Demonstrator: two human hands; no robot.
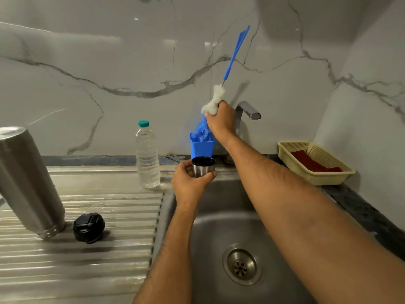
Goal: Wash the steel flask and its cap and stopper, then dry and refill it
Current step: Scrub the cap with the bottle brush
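My left hand (190, 180) grips the steel cap (203, 167), open side up, over the back edge of the sink (219, 227). Above it my right hand (221, 119) grips the bristle head of a blue-handled bottle brush (235, 51); the handle points up and the blue tip sits in a blue cup (202, 148). The steel flask (26, 181) stands upside down and tilted on the ribbed drainboard (76, 260) at the left. The black stopper (88, 227) lies beside the flask's mouth.
A clear water bottle (147, 156) with a teal lid stands at the drainboard's back. The tap (247, 111) rises behind my right hand. A cream basket (315, 162) with a red cloth sits on the counter at the right. The drain (241, 265) is in the basin.
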